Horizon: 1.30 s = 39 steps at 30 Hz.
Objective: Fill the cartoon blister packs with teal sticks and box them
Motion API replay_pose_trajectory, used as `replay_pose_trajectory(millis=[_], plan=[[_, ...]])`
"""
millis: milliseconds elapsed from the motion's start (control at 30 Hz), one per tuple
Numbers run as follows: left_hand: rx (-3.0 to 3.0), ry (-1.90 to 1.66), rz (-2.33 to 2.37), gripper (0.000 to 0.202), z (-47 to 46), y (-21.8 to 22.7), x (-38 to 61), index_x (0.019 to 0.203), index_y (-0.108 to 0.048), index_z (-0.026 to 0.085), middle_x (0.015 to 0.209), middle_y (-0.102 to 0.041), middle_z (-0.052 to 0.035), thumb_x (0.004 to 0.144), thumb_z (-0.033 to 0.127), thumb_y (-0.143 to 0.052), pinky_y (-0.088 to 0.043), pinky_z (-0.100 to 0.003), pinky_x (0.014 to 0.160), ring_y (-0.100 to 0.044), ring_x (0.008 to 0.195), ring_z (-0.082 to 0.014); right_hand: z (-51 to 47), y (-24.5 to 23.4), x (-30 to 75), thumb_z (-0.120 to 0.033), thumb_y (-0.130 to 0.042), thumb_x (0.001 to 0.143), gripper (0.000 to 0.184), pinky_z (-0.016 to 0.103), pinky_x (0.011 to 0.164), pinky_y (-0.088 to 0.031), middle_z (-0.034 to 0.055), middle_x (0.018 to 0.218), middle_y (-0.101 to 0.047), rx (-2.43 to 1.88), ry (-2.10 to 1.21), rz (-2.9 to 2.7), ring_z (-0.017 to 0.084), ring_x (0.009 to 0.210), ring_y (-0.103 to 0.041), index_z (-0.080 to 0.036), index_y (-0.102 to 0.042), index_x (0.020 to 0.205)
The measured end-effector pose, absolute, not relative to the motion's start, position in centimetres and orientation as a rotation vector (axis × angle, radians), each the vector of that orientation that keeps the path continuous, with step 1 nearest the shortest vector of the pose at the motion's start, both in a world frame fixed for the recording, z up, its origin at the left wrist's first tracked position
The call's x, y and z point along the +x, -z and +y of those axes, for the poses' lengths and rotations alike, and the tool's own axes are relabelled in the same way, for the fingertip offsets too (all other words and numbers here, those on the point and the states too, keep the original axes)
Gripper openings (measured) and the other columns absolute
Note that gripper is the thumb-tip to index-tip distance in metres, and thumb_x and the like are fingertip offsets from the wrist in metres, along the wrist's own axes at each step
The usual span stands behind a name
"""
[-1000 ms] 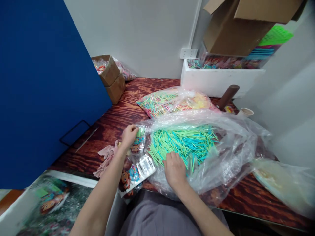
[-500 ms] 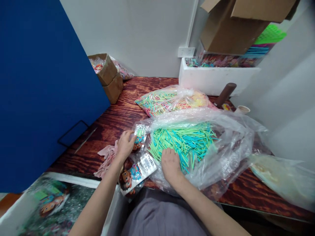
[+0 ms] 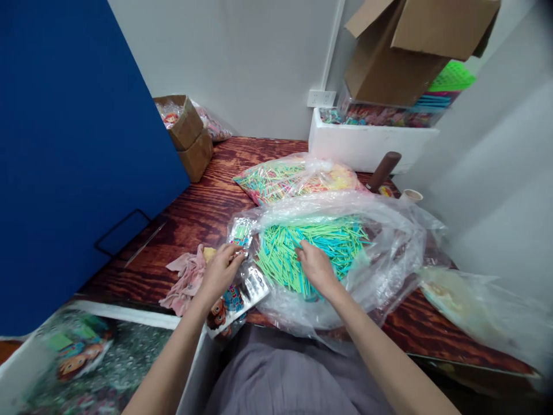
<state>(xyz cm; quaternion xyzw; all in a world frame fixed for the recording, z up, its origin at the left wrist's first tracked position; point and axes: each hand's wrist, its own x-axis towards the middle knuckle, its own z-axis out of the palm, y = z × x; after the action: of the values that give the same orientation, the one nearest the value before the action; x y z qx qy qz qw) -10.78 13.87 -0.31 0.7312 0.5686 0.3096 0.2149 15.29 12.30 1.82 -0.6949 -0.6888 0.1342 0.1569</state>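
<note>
My left hand (image 3: 221,268) is at the lower edge of a small clear packet (image 3: 242,231), which has green sticks inside and cartoon print. Its thumb and fingers are closed on that edge and cover part of the print. A larger silver packet (image 3: 253,286) with cartoon figures lies below, at the table's front edge. Over a heap of thin green and blue sticks (image 3: 285,253) is my right hand (image 3: 318,266), its fingers bent together among the sticks. The heap lies in a wide-open clear plastic bag (image 3: 400,253).
A tied bag of mixed sticks (image 3: 276,176) lies behind. Pink cloth (image 3: 185,279) sits left of my left hand. A white foam box (image 3: 371,141) stands at the back, a brown cylinder (image 3: 384,171) near it. Lower left is a foam bin (image 3: 129,314) of packets.
My right hand has lifted and moved farther onto the stick heap, its fingers now turned left. My left hand has shifted down to the small packet's lower edge. The view has moved slightly.
</note>
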Motion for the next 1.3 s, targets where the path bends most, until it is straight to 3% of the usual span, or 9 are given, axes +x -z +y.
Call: replay_pose_trajectory(millis=[200,400,567,667,733,867,1033,1200,1300], plan=[[2.097,-0.877,1.449,0.023,13.1,-0.4,-8.1,0.105,-0.066,0.022,0.112,-0.066,-0.0061,0.092,0.034,-0.050,-0.046,-0.036,0.093,-0.061,0.108,-0.0229,12.2,-1.2,17.1,-0.025,-0.045,0.092,0.017,0.032,0.080,-0.037,0.0067,0.091,-0.067,-1.641,-0.426,-1.805,0.024,0.096,-0.056,-0.021,-0.058,0.081],[2.115,-0.905,1.371,0.024,12.0,-1.4,-5.4,0.111,-0.064,0.023,0.116,-0.065,-0.0067,0.094,0.032,-0.050,-0.046,-0.038,0.096,-0.060,0.110,-0.0226,10.2,-0.8,18.2,-0.041,-0.045,0.093,0.027,0.032,0.074,-0.043,0.0006,0.070,-0.064,-1.466,-0.875,-1.428,0.018,0.071,-0.059,-0.021,-0.053,0.077],[2.060,-0.938,1.230,0.028,9.6,-2.1,-2.3,0.117,-0.061,0.023,0.118,-0.065,-0.0089,0.097,0.035,-0.047,-0.048,-0.039,0.096,-0.060,0.113,-0.0232,6.4,1.3,17.8,-0.045,-0.050,0.094,0.030,0.030,0.077,-0.046,0.0007,0.071,-0.063,-1.394,-0.988,-1.203,0.017,0.072,-0.060,-0.020,-0.056,0.078],[2.067,-1.005,1.180,0.041,7.0,-1.8,0.2,0.138,-0.046,0.027,0.136,-0.056,-0.0108,0.097,0.034,-0.046,-0.044,-0.043,0.105,-0.052,0.128,-0.0242,3.3,3.3,17.0,-0.047,-0.050,0.094,0.031,0.030,0.079,-0.048,0.0025,0.078,-0.066,-1.428,-0.979,-1.159,0.018,0.079,-0.061,-0.020,-0.060,0.082],[2.176,-1.019,1.113,0.058,5.1,-1.1,2.0,0.151,-0.025,0.028,0.153,-0.039,-0.0118,0.097,0.032,-0.047,-0.035,-0.047,0.114,-0.035,0.143,-0.0255,1.4,4.5,16.6,-0.051,-0.050,0.093,0.033,0.030,0.078,-0.051,0.0041,0.084,-0.068,-1.367,-1.019,-1.151,0.020,0.084,-0.064,-0.020,-0.061,0.092],[2.466,-0.757,0.820,0.071,2.6,0.3,4.5,0.156,-0.004,0.025,0.160,-0.027,-0.0107,0.098,0.032,-0.043,-0.022,-0.052,0.120,-0.020,0.149,-0.0257,-0.7,5.8,16.4,-0.056,-0.047,0.092,0.043,0.034,0.090,-0.051,0.0094,0.108,-0.068,-1.239,-1.044,-1.167,0.025,0.105,-0.063,-0.022,-0.059,0.116],[2.505,-0.709,0.845,0.065,3.0,0.7,3.5,0.155,-0.016,0.025,0.160,-0.029,-0.0094,0.098,0.037,-0.045,-0.020,-0.053,0.120,-0.020,0.149,-0.0267,-1.0,4.6,17.4,-0.045,-0.049,0.094,0.031,0.033,0.088,-0.050,0.0087,0.105,-0.068,-1.281,-1.019,-1.290,0.024,0.102,-0.063,-0.021,-0.063,0.107],[2.281,-0.987,1.404,0.030,5.5,2.1,-2.9,0.122,-0.059,0.025,0.126,-0.063,-0.0090,0.097,0.030,-0.043,-0.042,-0.046,0.105,-0.053,0.124,-0.0252,-0.6,3.0,18.3,-0.030,-0.046,0.097,0.021,0.026,0.079,-0.045,0.0018,0.087,-0.066,-1.398,-0.989,-1.373,0.018,0.085,-0.062,-0.021,-0.063,0.089],[2.258,-0.890,1.746,0.026,6.6,3.5,-6.6,0.109,-0.064,0.022,0.114,-0.066,-0.0107,0.095,0.034,-0.047,-0.045,-0.046,0.096,-0.059,0.109,-0.0290,-0.3,2.7,18.3,-0.028,-0.046,0.097,0.019,0.025,0.080,-0.044,0.0019,0.088,-0.066,-1.366,-0.977,-1.401,0.018,0.087,-0.062,-0.021,-0.063,0.092]])
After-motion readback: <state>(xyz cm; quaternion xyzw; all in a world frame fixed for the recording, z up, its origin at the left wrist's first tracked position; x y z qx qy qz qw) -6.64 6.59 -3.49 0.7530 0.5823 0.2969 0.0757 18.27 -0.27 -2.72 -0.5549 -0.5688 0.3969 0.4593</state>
